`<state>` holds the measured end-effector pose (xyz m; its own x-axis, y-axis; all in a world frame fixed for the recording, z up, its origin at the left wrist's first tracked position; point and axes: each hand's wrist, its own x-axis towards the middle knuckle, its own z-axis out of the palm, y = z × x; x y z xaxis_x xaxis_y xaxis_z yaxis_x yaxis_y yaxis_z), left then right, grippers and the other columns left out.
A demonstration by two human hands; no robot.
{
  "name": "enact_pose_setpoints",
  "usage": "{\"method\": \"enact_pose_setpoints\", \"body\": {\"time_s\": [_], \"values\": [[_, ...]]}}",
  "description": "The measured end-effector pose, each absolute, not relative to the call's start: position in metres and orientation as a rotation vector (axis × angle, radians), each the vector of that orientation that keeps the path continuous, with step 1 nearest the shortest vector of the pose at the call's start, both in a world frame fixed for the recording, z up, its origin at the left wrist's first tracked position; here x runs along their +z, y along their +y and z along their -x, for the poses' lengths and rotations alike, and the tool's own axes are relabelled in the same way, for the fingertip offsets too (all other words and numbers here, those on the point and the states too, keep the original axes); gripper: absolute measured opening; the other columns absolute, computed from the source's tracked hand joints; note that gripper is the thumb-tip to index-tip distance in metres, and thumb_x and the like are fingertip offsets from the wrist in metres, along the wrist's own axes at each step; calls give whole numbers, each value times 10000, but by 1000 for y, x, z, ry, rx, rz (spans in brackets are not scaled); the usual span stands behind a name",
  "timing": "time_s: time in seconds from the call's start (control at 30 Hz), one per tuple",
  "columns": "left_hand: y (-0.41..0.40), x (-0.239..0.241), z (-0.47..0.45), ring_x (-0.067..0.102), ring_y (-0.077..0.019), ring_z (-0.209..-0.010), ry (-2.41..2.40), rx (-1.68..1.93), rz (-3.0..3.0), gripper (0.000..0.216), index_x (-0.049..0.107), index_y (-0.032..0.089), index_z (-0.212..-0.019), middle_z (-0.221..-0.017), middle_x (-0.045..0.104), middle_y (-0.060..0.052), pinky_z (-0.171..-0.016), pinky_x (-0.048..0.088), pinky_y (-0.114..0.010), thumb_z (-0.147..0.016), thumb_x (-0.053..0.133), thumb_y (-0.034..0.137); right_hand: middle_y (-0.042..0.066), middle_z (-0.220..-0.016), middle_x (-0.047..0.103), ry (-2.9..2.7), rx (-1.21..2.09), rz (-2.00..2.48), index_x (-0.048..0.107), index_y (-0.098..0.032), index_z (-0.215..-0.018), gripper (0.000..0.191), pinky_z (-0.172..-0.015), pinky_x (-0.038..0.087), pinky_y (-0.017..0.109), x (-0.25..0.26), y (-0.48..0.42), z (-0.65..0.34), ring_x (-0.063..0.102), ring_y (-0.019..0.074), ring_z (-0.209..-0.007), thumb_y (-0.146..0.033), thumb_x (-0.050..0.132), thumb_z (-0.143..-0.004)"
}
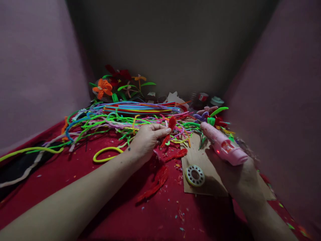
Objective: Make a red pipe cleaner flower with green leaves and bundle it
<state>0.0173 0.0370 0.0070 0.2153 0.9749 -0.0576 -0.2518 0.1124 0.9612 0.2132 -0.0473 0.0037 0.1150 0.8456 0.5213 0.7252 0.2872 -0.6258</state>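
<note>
At the centre of the view, your left hand (146,139) is pinching a red chenille petal (172,123) between thumb and fingertips, its tail trailing toward seven o'clock. At four o'clock, your right hand (225,169) is closing around the grip of a pink hot glue gun (222,144), though the gun is hiding most of the fingers; its nozzle is pointing toward ten o'clock and a small red light is glowing. More red chenille pieces (160,177) are lying on the red cloth (120,207) around six o'clock. At five o'clock, a tape spool (190,174) is resting on the cardboard (189,159). Tangled pipe cleaners (100,122) are sprawling at nine o'clock, and an orange chenille flower (102,87) is standing at ten.
</note>
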Motion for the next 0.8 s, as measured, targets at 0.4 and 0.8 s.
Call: {"method": "enact_pose_setpoints", "body": {"time_s": [0.4,0.8], "values": [[33,10,-21,512,-67,-508,834,1077,-954,137,628,124,-624,-572,585,11,-491,373,-190,-563,734,185,158,-877,582,-1617,-167,2490,551,-115,-984,558,-487,414,341,-39,-75,-303,601,292,-706,-601,412,-746],[24,4,-8,488,-52,-430,830,1035,-951,147,619,132,-604,-503,571,30,-435,353,-174,-562,743,200,116,-973,578,-1955,-87,1886,585,-164,-983,294,-728,431,339,-5,-61,-253,555,236,-865,-378,470,-817]]}}
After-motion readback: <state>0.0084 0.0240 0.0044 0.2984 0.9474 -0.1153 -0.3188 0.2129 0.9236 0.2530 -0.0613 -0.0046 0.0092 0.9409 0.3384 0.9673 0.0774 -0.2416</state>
